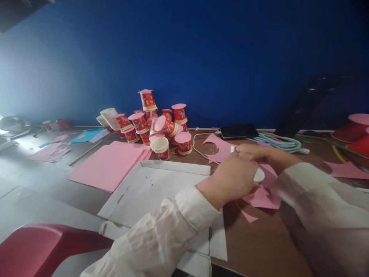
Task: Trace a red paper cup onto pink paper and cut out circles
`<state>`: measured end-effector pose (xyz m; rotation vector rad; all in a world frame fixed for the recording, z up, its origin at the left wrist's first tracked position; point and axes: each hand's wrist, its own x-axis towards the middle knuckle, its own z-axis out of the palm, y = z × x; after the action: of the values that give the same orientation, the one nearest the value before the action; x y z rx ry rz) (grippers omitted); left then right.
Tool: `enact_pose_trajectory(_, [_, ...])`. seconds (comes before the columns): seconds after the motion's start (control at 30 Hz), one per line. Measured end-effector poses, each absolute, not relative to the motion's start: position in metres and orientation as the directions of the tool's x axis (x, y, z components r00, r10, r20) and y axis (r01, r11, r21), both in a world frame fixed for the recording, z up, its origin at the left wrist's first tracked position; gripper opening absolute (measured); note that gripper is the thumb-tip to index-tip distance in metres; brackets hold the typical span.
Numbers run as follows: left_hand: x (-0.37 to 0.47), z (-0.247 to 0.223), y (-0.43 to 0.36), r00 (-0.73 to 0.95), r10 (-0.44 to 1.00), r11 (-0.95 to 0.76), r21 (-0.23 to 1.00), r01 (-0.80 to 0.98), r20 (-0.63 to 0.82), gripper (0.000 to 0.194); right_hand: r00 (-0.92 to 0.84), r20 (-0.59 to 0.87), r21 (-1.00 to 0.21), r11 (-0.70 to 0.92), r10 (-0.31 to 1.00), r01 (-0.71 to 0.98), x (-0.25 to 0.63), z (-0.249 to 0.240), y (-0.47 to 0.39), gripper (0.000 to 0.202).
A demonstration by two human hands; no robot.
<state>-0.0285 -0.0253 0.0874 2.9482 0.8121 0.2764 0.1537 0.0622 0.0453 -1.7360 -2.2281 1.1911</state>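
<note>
My left hand [233,179] is closed around a paper cup [260,175], and only part of its white rim shows past the fingers. Just behind it, my right hand [250,151] is closed on a small white thing [232,149] whose end pokes out; its kind is hidden. Cut pink paper [269,196] lies below the cup. A pink offcut [220,146] with a curved edge rests behind my hands. To the left, several red printed paper cups [183,144] with pink paper discs on them stand stacked or tipped over. One open cup [160,147] is nearest.
A white cardboard tray [173,184] and a pile of pink sheets [109,163] lie to the left. Behind are a dark phone [238,130] and a coiled pale cable [276,141]. Red cone-like objects [350,130] stand far right. A red chair [52,246] is lower left.
</note>
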Motion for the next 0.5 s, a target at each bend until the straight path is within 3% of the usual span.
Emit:
enact_pose_trajectory(0.23, [-0.027, 0.084, -0.023, 0.849, 0.496, -0.868, 0.125, 0.48, 0.183, 0.016, -0.529, -0.504, -0.526, 0.243, 0.683, 0.815, 0.153, 0.043, 0.08, 0.039])
enact_pose_trajectory(0.5, [-0.026, 0.086, -0.022, 0.845, 0.516, -0.855, 0.142, 0.498, 0.139, 0.019, -0.647, -0.549, -0.543, 0.362, 0.53, 0.758, 0.138, 0.045, 0.09, 0.045])
